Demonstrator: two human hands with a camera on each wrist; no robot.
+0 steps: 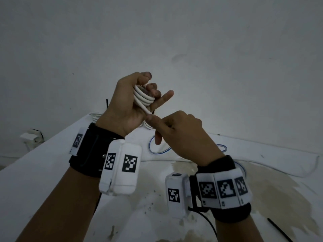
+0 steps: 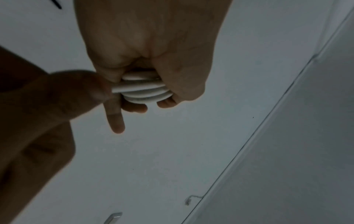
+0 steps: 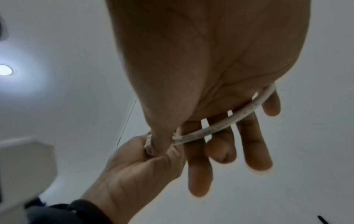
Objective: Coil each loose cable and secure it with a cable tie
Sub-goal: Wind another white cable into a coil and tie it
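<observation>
Hands meet above the white table (image 1: 43, 165), both raised off its surface. The left hand (image 1: 125, 105) is turned palm toward the camera, wrist bent back, fingers curled round a tight coil (image 1: 142, 96) of white cable (image 3: 226, 122); its little finger sticks out straight toward two o'clock. The right hand (image 1: 181, 135) sits at about five o'clock from the left, knuckles up, thumb and forefinger pinching the free run of cable just where it leaves the coil; the other fingers are spread and nearly straight in the right wrist view, the cable arcing across them.

Smooth, round-section white sheath, faint grey lettering printed along it. The coil is four or five turns stacked side by side, its axis lying roughly along the line from ten to four o'clock in the head view. The free length runs from the coil down toward five o'clock into the right hand's pinch.

On the table lie a loose blue-edged cable (image 1: 157, 151) behind the hands and a thin black cable tie (image 1: 279, 229) at the five o'clock corner. Black straps with white marker blocks (image 1: 122, 168) wrap both wrists.
</observation>
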